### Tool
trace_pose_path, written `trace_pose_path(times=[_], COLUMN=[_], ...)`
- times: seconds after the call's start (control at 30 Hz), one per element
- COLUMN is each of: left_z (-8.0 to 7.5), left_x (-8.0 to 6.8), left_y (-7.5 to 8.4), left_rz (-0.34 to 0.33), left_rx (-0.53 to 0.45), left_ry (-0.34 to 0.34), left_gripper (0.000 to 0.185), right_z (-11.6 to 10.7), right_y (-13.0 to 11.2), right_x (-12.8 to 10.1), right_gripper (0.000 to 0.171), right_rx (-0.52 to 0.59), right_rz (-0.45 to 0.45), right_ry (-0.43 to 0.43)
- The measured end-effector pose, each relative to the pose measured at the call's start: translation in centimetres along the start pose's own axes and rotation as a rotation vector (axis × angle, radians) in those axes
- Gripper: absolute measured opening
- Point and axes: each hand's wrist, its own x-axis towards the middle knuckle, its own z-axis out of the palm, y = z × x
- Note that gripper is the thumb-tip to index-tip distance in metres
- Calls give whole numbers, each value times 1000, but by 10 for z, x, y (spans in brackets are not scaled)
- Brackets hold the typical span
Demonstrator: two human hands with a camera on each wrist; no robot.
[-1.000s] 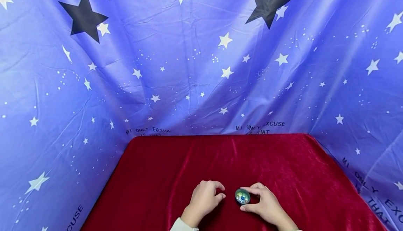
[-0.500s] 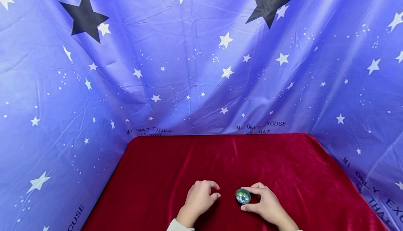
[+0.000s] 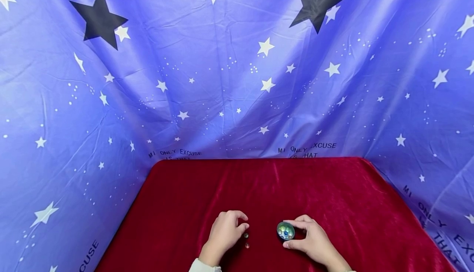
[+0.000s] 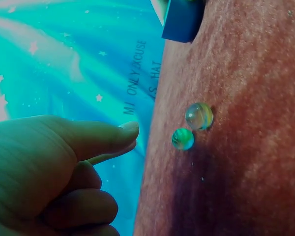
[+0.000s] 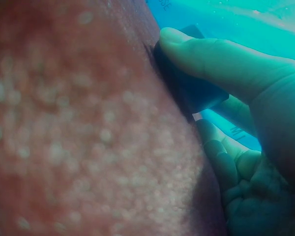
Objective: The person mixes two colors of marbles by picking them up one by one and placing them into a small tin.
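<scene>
— Head view first: what is sitting by my left hand (image 3: 224,235)?

— Two marbles (image 3: 246,240) are lying on the red cloth (image 3: 333,189), just beside your fingertips and not touching them. Your fingers are curling loosely and holding nothing.

— Left wrist view is agreeing with that: the pair of marbles (image 4: 192,128) is resting side by side, almost touching each other, a little way off from my fingers (image 4: 105,137).

— And your right hand (image 3: 312,241) is gripping the small round dish (image 3: 285,231), thumb on its near rim and forefinger over the far rim. The dish is standing on the cloth, filled with more marbles (I am counting nothing, they are too small).

— Right wrist view is showing my thumb (image 5: 211,54) pressing against the dish wall (image 5: 187,88).
</scene>
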Motion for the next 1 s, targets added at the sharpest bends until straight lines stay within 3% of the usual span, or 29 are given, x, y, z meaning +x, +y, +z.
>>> trace_pose_path(times=[0.4,0.67,1.0], left_z=[2,5,4], left_x=[-11,-15,-16], left_y=[-12,-20,-29], left_rz=[-25,-16,-27], left_rx=[-3,-152,-201], left_ry=[-25,-97,-77], left_gripper=[11,10,13], right_z=[0,-1,0], right_y=[-1,-1,-2], right_x=[0,0,-1], right_gripper=[59,59,59], right_rx=[-5,0,-5], right_rz=[3,-6,-17], right_ry=[-3,2,8])
